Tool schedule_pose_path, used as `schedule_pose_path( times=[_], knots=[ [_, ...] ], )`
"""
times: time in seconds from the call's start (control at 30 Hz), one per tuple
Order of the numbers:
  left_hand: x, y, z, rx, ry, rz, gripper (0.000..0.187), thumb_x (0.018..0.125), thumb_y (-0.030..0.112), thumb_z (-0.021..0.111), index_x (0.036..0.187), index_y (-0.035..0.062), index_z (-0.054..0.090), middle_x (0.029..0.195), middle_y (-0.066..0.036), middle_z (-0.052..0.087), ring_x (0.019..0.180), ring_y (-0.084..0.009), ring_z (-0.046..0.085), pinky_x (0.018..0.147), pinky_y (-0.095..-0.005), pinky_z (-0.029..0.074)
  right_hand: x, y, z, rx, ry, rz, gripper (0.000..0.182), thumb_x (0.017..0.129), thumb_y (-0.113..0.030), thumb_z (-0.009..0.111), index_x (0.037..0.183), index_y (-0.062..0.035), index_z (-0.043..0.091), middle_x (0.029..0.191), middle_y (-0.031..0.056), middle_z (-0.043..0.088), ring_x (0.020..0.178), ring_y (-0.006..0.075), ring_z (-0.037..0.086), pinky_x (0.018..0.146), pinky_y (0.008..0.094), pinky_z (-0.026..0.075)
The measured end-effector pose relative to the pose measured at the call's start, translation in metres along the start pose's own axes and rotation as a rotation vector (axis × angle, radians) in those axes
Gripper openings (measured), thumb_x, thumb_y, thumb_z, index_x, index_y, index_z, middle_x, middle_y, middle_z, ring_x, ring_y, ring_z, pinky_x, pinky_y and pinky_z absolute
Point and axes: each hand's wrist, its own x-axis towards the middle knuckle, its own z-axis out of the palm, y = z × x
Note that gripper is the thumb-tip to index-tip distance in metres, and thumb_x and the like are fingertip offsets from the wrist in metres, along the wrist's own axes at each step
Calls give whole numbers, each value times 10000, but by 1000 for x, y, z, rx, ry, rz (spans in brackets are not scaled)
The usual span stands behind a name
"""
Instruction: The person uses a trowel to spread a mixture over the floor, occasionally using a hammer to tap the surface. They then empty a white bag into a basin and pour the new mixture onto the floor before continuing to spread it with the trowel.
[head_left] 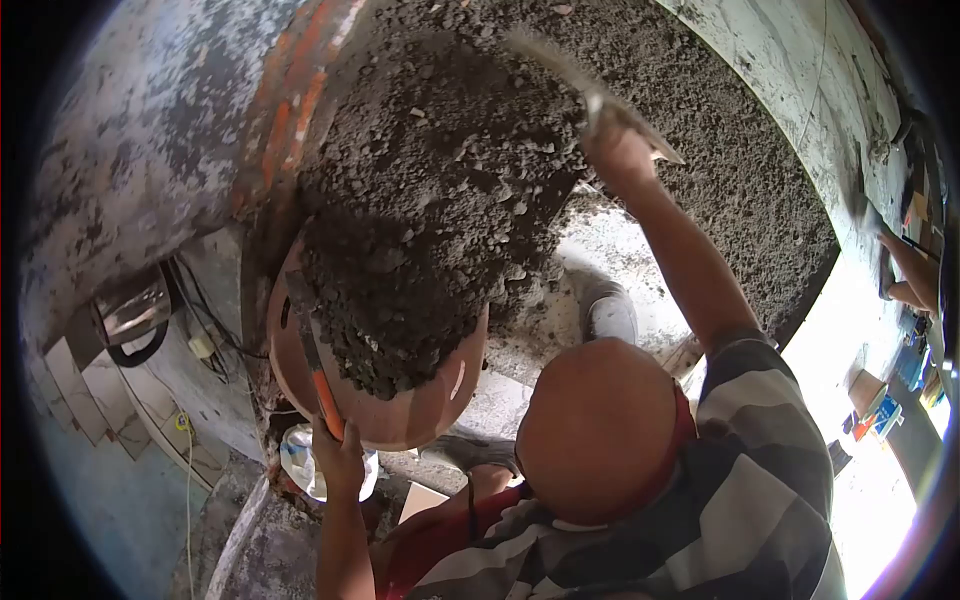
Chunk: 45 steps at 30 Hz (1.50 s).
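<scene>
My left hand [340, 455] is closed around the orange handle [327, 400] of a tool. Its long dark shaft [305, 320] reaches up along the left rim of a pinkish basin [430, 425], and mortar hides part of its far end. Heaped in the basin and spilling beyond it is coarse grey mortar [400, 340]. My right hand [620, 155], arm stretched forward, grips what looks like a plastering trowel [650, 135] over the mortar. The long, flat blade is seen nearly edge-on and smeared by motion.
My bent knee [597, 430] and grey shoe [610, 315] are beside the basin. A white bucket [300, 465] stands below it. Worn, paint-flaked wall [150, 130] curves along the left; another person's arm [915, 270] shows at far right.
</scene>
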Motion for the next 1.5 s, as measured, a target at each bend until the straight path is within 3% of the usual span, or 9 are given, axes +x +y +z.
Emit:
schedule_pose_path(
  times=[0.07, 0.17, 0.3, 0.47, 0.53, 0.8, 0.9, 1.13, 1.5],
  knots=[
    [-16, 5, -13, -52, -16, -23, 147, 878, 52, 560, 977, 37, 453, 712, -8, 455, 526, -71, 435, 469, -238, 362, 15, 0, -18, 510, -54, 513, 353, 995, -227, 395, 1208, 46, 460, 739, 178, 611, 537, 229, 625, 391, 316, 531],
    [-40, -2, -27, -64, 41, -76, 146, 874, 55, 568, 962, 37, 454, 731, -14, 466, 531, -79, 447, 475, -241, 373, 8, -59, -22, -43, -102, 125, 418, 1007, -261, 354, 1302, 33, 386, 782, 182, 627, 579, 246, 640, 422, 336, 544],
    [-59, -50, -54, -52, 41, -47, 183, 873, 61, 575, 1018, 12, 475, 789, -23, 486, 603, -76, 458, 521, -222, 379, -11, -162, -108, 792, -780, 14, 482, 998, -159, 326, 1422, 41, 214, 771, 158, 591, 567, 175, 593, 389, 290, 501],
    [-91, -19, -78, -128, 70, -129, 334, 858, 142, 617, 1116, -13, 471, 815, -38, 502, 609, -60, 433, 511, -211, 350, 23, -180, -82, 17, -330, -423, 399, 969, -192, 413, 1271, 70, 399, 782, 174, 616, 588, 181, 602, 401, 278, 479],
    [-101, -31, -96, 86, 116, -127, 419, 892, 174, 611, 1212, -39, 443, 978, -67, 550, 693, -95, 498, 588, -235, 413, 55, -138, -79, 702, -59, 233, 310, 900, -178, 556, 1132, 28, 556, 787, 148, 655, 705, 204, 667, 532, 355, 543],
    [-93, -71, -113, 299, 125, 59, 459, 890, 176, 622, 1246, -56, 448, 1065, -103, 578, 784, -150, 552, 678, -292, 460, -6, -193, -120, 871, -545, -97, 359, 932, -91, 454, 1283, -27, 494, 953, 230, 647, 802, 321, 659, 801, 522, 553],
    [-98, -75, -124, 291, 134, 50, 458, 882, 170, 629, 1239, -58, 456, 1067, -112, 579, 804, -166, 561, 701, -312, 468, 22, -183, -87, 789, -191, -159, 283, 905, -135, 479, 1138, -11, 582, 875, 168, 660, 732, 283, 660, 692, 413, 575],
    [-150, -133, -156, 224, 329, 43, 375, 875, 167, 649, 1148, -50, 509, 949, -111, 594, 798, -227, 553, 722, -367, 471, 197, -43, -38, 496, -71, 459, 279, 953, -184, 493, 1142, -42, 642, 1119, 155, 652, 1023, 273, 650, 803, 431, 556],
    [-170, -115, -134, 316, 418, -180, 339, 875, 269, 659, 998, -23, 537, 816, -71, 545, 696, -209, 527, 625, -347, 441, 15, -238, -84, 678, -432, -233, 433, 924, -253, 505, 1208, 66, 428, 842, 249, 660, 779, 401, 664, 719, 480, 539]
  ],
)
